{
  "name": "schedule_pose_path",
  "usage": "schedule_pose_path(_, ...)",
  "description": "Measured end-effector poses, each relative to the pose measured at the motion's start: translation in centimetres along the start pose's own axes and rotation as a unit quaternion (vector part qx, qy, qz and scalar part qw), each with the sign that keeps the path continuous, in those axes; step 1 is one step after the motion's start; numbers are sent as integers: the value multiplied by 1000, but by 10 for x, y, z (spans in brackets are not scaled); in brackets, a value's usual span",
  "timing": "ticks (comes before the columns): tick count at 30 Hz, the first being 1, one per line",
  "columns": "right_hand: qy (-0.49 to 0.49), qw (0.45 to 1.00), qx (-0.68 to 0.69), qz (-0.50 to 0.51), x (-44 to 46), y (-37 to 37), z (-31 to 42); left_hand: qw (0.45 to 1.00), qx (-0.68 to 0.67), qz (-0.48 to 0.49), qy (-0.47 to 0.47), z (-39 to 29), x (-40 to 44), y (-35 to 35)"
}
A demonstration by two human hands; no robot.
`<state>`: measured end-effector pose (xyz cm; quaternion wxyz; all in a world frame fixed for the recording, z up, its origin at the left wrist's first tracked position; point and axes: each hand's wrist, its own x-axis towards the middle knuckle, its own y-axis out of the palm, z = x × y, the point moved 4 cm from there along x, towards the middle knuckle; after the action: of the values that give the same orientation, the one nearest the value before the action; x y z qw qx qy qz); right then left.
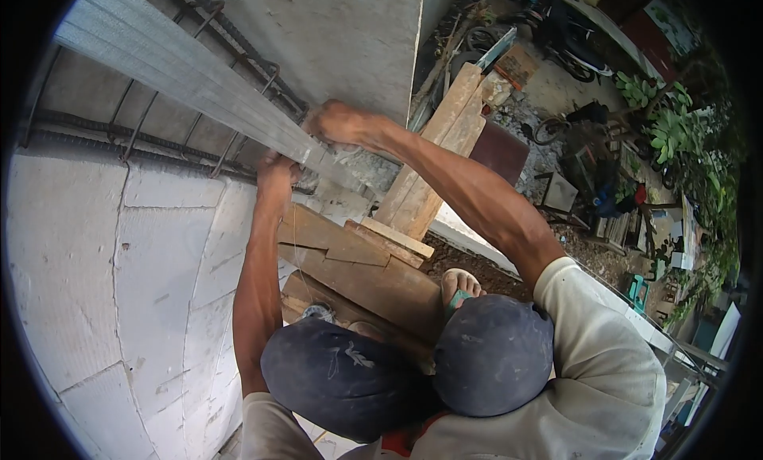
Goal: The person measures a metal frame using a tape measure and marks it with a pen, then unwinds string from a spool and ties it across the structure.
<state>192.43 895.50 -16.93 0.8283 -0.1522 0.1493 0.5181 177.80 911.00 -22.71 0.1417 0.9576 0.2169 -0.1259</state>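
A long grey ribbed metal bar (199, 70) slants down from the upper left in front of a cage of steel rebar (131, 134). Against the bar's lower-left edge, my left hand (276, 174) is closed, with a thin string (295, 233) hanging from it toward the planks. On the bar's other side, my right hand (338, 124) is closed beside the end of a rebar rod; what its fingers hold is hidden. Between both hands, the bar's lower end reaches rough concrete (369, 172).
A white block wall (163, 261) rises on the left, a grey plastered wall (342, 38) ahead. Wooden planks (358, 273) lie below me, one sandalled foot (459, 289) at their edge. Another board (433, 158) extends outward. Far below on the right are plants (675, 126) and clutter.
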Motion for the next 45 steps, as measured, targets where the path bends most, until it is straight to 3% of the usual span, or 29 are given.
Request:
schedule_pose_path(3, -50, 999, -16, -10, 4, 9, -6, 994, -99, -53, 5, -10, -20, 21)
schedule_pose_path(7, -36, 995, -87, -8, -14, 7, 5, 993, -109, -54, -4, -9, -22, 30)
schedule_pose_path(9, -4, 987, -157, 35, -15, 1, 3, 994, -84, -44, 47, -17, -24, 39)
schedule_pose_path(13, -42, 991, -124, 2, -50, -3, 13, 995, -50, -70, 54, -24, -21, 33)
schedule_pose_path(15, -167, 907, -371, -106, -55, -8, 2, 995, -36, -86, 44, -20, -19, 27)
schedule_pose_path(18, -115, 912, -381, -97, -137, -8, 24, 993, -29, -107, 44, -16, -21, 23)
schedule_pose_path(22, -146, 931, -319, -101, -229, -3, 30, 992, 55, -110, 41, -22, -23, 20)
schedule_pose_path(24, -224, 929, -261, -139, -275, -1, 25, 976, 86, -136, 148, -45, -34, 41)
schedule_pose_path(28, -201, 936, -210, -197, -344, -12, 8, 954, 189, -101, 208, -44, -28, 26)
schedule_pose_path(32, -160, 895, -217, -356, -410, -23, -17, 899, 334, -130, 252, -50, -34, 12)
schedule_pose_path(34, -184, 895, -197, -356, -432, -19, -24, 875, 383, -125, 268, -46, -28, 7)
schedule_pose_path(37, -150, 935, 70, -314, -451, 2, -45, 901, 358, -120, 212, -38, -21, -5)
schedule_pose_path(38, -122, 935, 130, -305, -454, 10, -57, 935, 279, -105, 190, -40, -26, 6)
schedule_pose_path(39, -82, 929, 215, -290, -455, 19, -71, 915, 363, -107, 138, -10, 17, -67)
schedule_pose_path(41, -54, 922, 227, -309, -462, 32, -101, 935, 311, -93, 144, -9, 23, -69)
schedule_pose_path(42, 5, 917, 268, -296, -469, 37, -118, 925, 340, -80, 148, -6, 34, -87)
schedule_pose_path(43, 39, 926, 223, -302, -476, 43, -142, 907, 381, -70, 162, -7, 38, -98)
schedule_pose_path(44, 40, 937, 102, -332, -483, 51, -174, 868, 457, -60, 185, -6, 45, -113)
schedule_pose_path(45, 91, 933, 49, -345, -492, 64, -209, 785, 578, -40, 220, -3, 50, -129)
